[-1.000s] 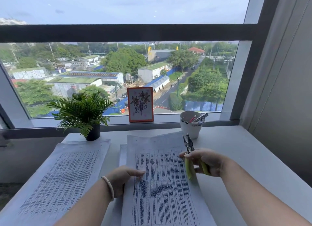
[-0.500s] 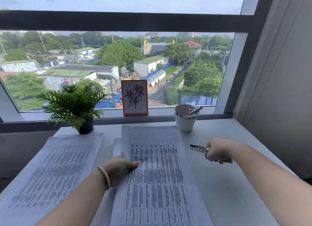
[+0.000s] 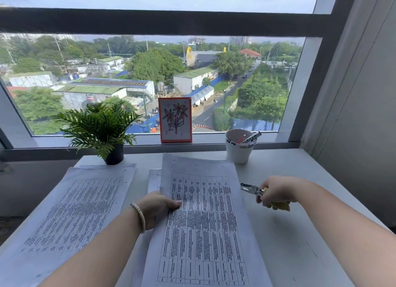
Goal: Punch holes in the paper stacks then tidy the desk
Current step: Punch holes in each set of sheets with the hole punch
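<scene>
A printed paper stack (image 3: 203, 226) lies in the middle of the white desk (image 3: 289, 244), on top of another sheet that peeks out at its upper left. My left hand (image 3: 156, 207) presses on the stack's left edge with its fingertips. A second paper stack (image 3: 70, 214) lies at the left. To the right of the middle stack, my right hand (image 3: 276, 192) grips the yellow handles of a metal hole punch (image 3: 252, 189), whose jaws point left toward the paper's right edge without touching it.
A white cup (image 3: 239, 151) holding markers and clips stands at the back right. A potted fern (image 3: 100, 128) stands at the back left. A framed flower drawing (image 3: 175, 119) leans on the window sill. A grey wall closes the right side.
My right hand has carried the hole punch off the top right of the middle stack out to the right and turned its jaws to point left. My left hand has stayed on the paper.
</scene>
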A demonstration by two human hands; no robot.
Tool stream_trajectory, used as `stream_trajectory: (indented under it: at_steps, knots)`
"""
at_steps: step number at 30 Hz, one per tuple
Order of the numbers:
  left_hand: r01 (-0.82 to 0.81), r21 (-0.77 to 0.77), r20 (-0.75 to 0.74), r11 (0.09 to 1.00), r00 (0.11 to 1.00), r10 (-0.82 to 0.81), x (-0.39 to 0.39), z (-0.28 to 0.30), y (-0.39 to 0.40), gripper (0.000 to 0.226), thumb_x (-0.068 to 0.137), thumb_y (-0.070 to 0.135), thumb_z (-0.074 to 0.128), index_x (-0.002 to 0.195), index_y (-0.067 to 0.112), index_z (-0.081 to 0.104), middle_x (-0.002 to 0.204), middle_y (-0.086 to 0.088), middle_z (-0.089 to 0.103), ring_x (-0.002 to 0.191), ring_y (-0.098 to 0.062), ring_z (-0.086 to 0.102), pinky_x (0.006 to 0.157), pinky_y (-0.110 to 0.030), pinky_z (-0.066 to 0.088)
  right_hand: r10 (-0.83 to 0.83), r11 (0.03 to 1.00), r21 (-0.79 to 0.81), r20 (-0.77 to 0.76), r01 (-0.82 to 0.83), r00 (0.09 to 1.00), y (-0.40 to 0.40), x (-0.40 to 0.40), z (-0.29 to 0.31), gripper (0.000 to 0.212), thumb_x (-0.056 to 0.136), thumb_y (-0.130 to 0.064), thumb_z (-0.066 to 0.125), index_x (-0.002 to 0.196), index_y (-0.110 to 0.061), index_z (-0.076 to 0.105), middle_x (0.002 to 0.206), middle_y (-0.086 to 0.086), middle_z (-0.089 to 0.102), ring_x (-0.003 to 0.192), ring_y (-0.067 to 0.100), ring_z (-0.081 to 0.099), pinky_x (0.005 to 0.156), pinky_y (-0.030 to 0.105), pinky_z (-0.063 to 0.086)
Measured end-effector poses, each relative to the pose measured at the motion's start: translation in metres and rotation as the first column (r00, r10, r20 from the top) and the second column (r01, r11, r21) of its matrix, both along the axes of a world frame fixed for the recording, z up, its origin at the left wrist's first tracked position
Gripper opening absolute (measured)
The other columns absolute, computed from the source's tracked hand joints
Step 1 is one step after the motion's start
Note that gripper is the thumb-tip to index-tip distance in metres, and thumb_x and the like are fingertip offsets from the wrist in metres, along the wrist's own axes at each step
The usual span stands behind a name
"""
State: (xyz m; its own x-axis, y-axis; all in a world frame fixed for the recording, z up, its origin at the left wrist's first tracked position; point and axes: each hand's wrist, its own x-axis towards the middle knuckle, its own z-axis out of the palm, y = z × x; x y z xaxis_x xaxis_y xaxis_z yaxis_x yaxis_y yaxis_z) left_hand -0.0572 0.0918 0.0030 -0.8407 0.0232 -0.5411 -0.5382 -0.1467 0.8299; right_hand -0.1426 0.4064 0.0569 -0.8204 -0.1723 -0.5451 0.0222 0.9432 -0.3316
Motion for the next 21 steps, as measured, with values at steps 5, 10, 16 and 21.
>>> stream_trajectory:
  at_steps: [5, 10, 16, 21]
  knots:
    - [0.015, 0.015, 0.01, 1.0, 1.0, -0.015, -0.002, -0.005, 0.001, 0.033, 0.085, -0.007, 0.059, 0.115, -0.019, 0.055, 0.121, -0.036, 0.055, 0.107, -0.043, 0.058, 0.099, -0.056, 0.043, 0.009, 1.0, 0.011, 0.017, -0.009, 1.0, 0.0, -0.001, -0.003, 0.019, 0.083, -0.007, 0.059, 0.096, -0.013, 0.071, 0.078, 0.004, 0.065, 0.067, 0.019, 0.06, 0.058, 0.022, 0.051]
    - [0.068, 0.029, -0.004, 0.997, 0.998, -0.068, 0.002, 0.001, 0.001, 0.059, 0.066, -0.001, 0.075, 0.118, -0.018, 0.053, 0.122, -0.038, 0.053, 0.112, -0.048, 0.055, 0.097, -0.059, 0.043, 0.044, 0.995, 0.085, -0.001, -0.044, 0.999, -0.005, -0.004, -0.009, 0.014, 0.082, -0.012, 0.057, 0.084, -0.019, 0.068, 0.082, 0.005, 0.067, 0.068, 0.018, 0.059, 0.068, 0.028, 0.054]
    - [0.104, 0.089, -0.017, 0.991, 0.995, -0.103, 0.004, 0.001, 0.001, 0.057, 0.068, -0.001, 0.073, 0.118, -0.018, 0.054, 0.123, -0.037, 0.054, 0.104, -0.042, 0.059, 0.094, -0.056, 0.047, 0.051, 0.997, 0.06, 0.013, -0.052, 0.999, -0.002, -0.003, -0.006, 0.015, 0.077, -0.025, 0.071, 0.083, -0.013, 0.064, 0.072, 0.004, 0.067, 0.063, 0.019, 0.061, 0.058, 0.026, 0.051]
    - [0.109, 0.124, -0.028, 0.986, 0.994, -0.106, 0.007, 0.002, 0.004, 0.044, 0.074, -0.004, 0.068, 0.113, -0.018, 0.057, 0.114, -0.033, 0.06, 0.093, -0.036, 0.064, 0.083, -0.047, 0.056, 0.069, 0.993, 0.095, -0.042, -0.064, 0.997, 0.002, -0.005, -0.014, 0.03, 0.075, -0.037, 0.074, 0.076, -0.01, 0.063, 0.068, 0.004, 0.063, 0.056, 0.019, 0.055, 0.054, 0.026, 0.046]
